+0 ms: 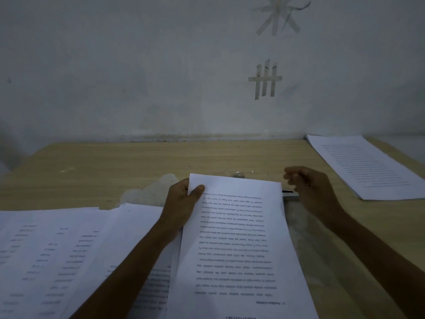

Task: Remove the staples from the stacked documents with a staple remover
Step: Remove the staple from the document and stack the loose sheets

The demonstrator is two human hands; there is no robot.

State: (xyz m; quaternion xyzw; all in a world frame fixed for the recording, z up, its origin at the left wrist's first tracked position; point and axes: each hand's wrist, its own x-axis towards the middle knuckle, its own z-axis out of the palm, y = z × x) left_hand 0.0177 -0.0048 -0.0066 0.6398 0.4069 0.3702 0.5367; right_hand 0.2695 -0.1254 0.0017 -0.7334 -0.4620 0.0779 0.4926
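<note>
**White paper pinched at one corner**

Head view: the left hand [181, 201] pinches the document [239, 238] at its far left corner, thumb on top. The sheets are thin and limp, held over the wood-grain table [115, 162]. The right hand [305, 187] hovers just beside the far right corner, fingers curled; whether they hold anything I cannot tell. A dark, flat bar under it is probably the remover [290, 192]. Held by one corner, the pages could crease or tear if a staple is yanked. Pulled staples could get lost among the sheets [57, 249] at left. A flat stack [368, 166] lies well apart, far right.
</note>
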